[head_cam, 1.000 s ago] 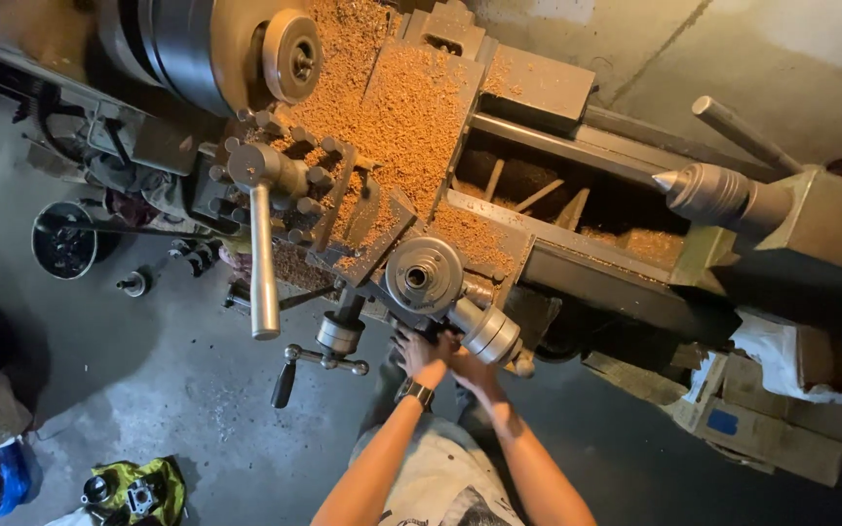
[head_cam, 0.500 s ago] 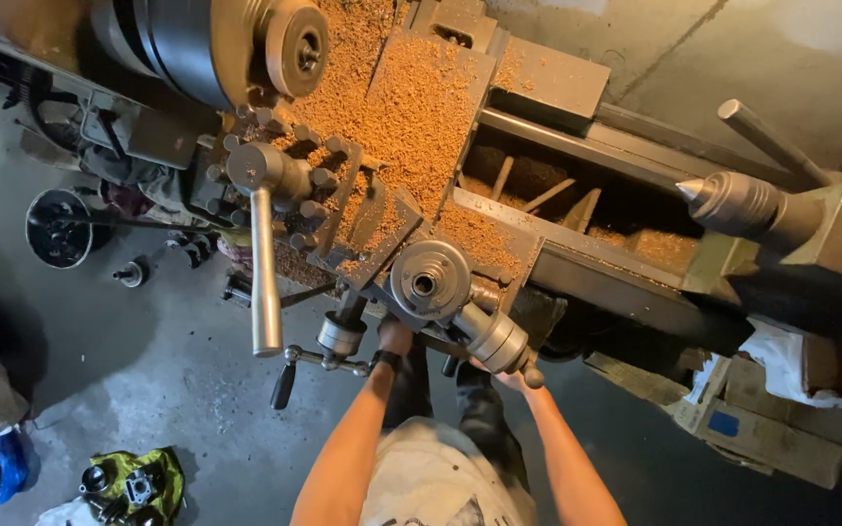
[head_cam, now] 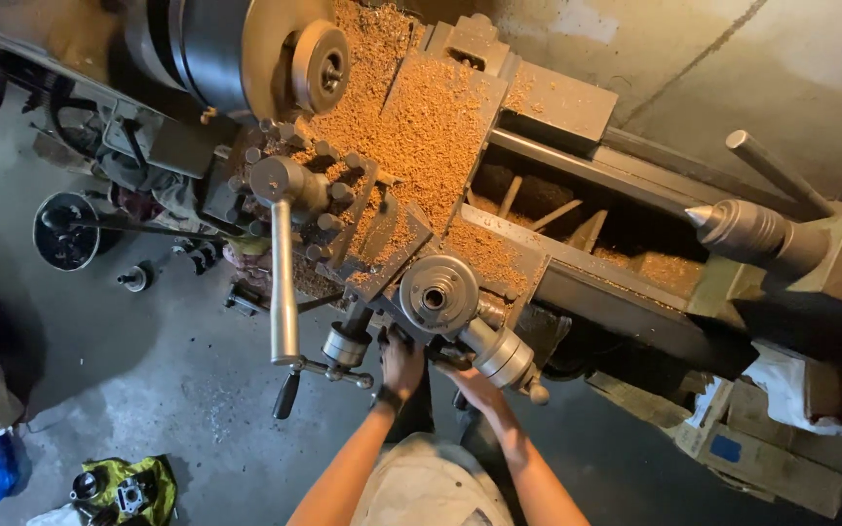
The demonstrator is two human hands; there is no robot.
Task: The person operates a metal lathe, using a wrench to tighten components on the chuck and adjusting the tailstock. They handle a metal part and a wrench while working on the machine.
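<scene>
The handwheel [head_cam: 438, 295] sits at the lathe carriage's [head_cam: 440, 166] near edge, its apron strewn with orange shavings. Left hand [head_cam: 401, 362] is curled around a control just beneath it; right hand [head_cam: 473, 385] is beside it, grip unclear. Heavy, rigid metal, probably oily: best gripped at the rim.

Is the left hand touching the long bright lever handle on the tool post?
Apart. The head view shows the left hand low at the carriage controls, with dark floor plainly between it and the long lever handle.
</scene>
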